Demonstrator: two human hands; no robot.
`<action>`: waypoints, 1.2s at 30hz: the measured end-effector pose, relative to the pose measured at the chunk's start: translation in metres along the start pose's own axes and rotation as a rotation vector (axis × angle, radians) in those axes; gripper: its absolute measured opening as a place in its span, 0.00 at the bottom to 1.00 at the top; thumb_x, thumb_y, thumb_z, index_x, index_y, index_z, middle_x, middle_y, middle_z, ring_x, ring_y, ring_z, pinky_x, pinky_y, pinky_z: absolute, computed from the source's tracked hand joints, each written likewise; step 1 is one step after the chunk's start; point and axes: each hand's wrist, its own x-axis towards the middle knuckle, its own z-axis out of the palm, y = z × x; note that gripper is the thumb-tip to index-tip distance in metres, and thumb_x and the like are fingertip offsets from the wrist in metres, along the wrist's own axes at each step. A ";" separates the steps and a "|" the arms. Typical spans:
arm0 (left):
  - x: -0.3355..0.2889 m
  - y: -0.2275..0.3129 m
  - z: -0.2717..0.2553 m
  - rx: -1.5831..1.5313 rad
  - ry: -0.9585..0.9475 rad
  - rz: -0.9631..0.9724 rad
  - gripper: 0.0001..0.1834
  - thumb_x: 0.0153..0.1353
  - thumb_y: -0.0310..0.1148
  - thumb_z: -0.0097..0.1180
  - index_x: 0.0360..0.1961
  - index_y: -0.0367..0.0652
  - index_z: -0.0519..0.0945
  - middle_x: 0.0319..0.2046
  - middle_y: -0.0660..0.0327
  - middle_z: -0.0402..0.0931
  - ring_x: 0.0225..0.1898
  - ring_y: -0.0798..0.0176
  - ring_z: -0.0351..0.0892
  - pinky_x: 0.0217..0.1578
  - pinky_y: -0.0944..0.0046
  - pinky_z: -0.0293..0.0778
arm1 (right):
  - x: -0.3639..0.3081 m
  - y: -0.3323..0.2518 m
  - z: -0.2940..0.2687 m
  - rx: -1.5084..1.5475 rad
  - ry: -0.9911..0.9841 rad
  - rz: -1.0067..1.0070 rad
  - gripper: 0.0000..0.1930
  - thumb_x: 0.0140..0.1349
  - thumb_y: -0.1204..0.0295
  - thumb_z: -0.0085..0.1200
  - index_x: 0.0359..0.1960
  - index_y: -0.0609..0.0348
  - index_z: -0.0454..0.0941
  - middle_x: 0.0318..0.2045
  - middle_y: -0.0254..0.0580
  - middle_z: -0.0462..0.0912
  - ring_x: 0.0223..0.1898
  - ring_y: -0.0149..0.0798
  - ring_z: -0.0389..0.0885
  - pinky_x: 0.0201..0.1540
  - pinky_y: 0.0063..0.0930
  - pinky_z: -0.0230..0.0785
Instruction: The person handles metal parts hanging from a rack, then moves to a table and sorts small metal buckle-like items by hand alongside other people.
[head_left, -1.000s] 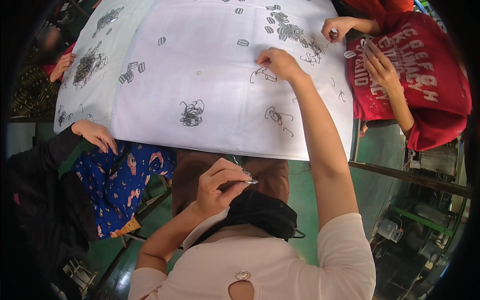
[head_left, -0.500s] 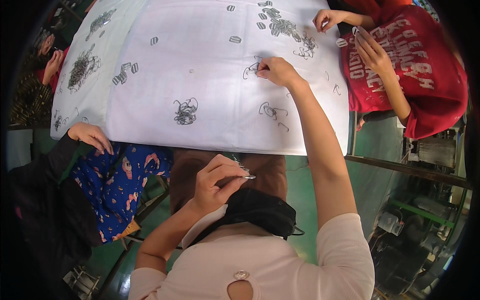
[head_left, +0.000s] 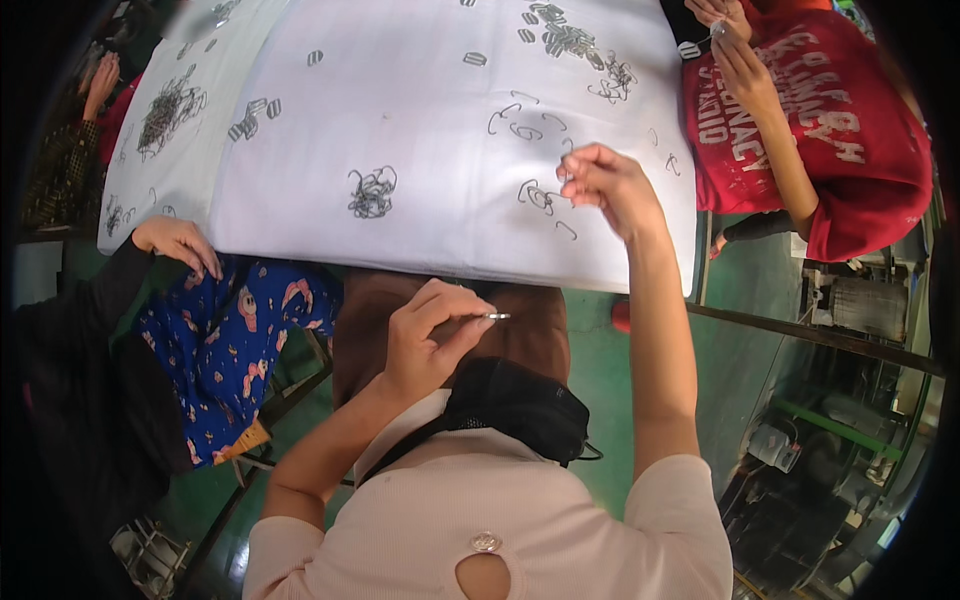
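Above my lap, my left hand (head_left: 430, 330) pinches a small metal buckle (head_left: 499, 316), seen nearly edge-on, between thumb and fingertips. My right hand (head_left: 615, 188) is over the near right part of the white table (head_left: 440, 225), fingers drawn together; a tiny bright bit shows at the tips, too small to name. Just left of it lies a small tangle of wire hooks (head_left: 538, 196). Beyond, several loose hooks (head_left: 524, 131) are spread out. A denser hook pile (head_left: 372, 192) sits nearer the table's middle.
Metal buckles (head_left: 568, 40) are heaped at the far right beside another hook pile (head_left: 617, 78). More buckles (head_left: 250, 122) and hooks (head_left: 165, 118) lie to the left. At right, a person in a red shirt (head_left: 815, 120) holds a buckle; another person's hand (head_left: 178, 243) rests at the left edge.
My right hand has drawn back from the loose hooks toward me and to the right, leaving them uncovered. My left hand keeps its pinch. The red-shirted person's two hands have come together.
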 end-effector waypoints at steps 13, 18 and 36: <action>-0.005 0.009 0.008 0.044 0.055 -0.061 0.05 0.47 0.20 0.57 0.28 0.36 0.76 0.26 0.61 0.75 0.28 0.68 0.73 0.30 0.71 0.68 | -0.114 0.052 0.074 0.200 0.010 -0.215 0.03 0.50 0.81 0.57 0.27 0.61 0.77 0.31 0.32 0.70 0.32 0.25 0.69 0.36 0.18 0.62; 0.016 -0.005 0.001 0.119 -0.072 0.154 0.05 0.46 0.24 0.58 0.27 0.39 0.77 0.28 0.59 0.76 0.29 0.59 0.73 0.33 0.65 0.69 | -0.115 0.058 0.073 0.062 0.092 -0.542 0.07 0.46 0.83 0.59 0.27 0.62 0.77 0.31 0.36 0.68 0.33 0.28 0.68 0.34 0.19 0.63; 0.288 -0.168 -0.013 0.874 -0.011 0.181 0.10 0.53 0.34 0.54 0.36 0.44 0.79 0.29 0.61 0.77 0.30 0.63 0.74 0.34 0.64 0.71 | -0.108 0.056 0.056 -0.104 0.090 -0.538 0.06 0.47 0.80 0.60 0.28 0.60 0.79 0.32 0.36 0.69 0.27 0.25 0.71 0.27 0.15 0.66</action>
